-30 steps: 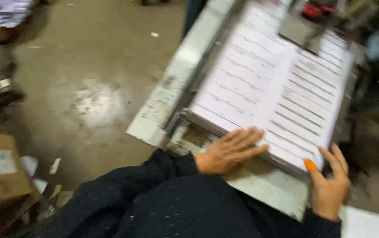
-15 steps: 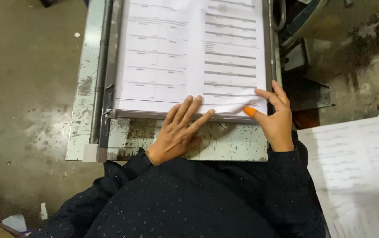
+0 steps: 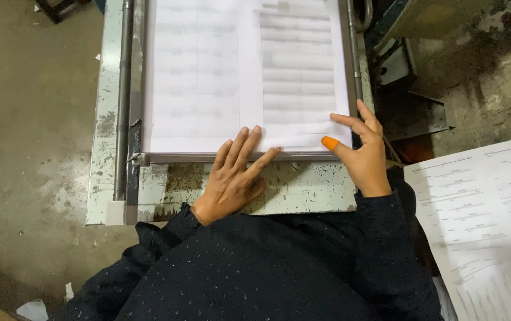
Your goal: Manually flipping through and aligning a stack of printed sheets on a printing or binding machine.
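Dim overhead light; paper [image 3: 243,71] glaring pale, print blurring toward the top; floor [image 3: 30,148] shining faintly; dark sleeves [image 3: 267,267] losing detail.

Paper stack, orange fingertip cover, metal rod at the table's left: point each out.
paper stack [image 3: 243,77], head view, bare middle of the top sheet
orange fingertip cover [image 3: 330,143], head view, its middle, on the right hand's thumb
metal rod [image 3: 125,89], head view, mid-length

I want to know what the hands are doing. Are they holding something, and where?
Nothing is lifted. The left hand presses flat on the near edge of the paper stack; the right hand touches its near right corner.
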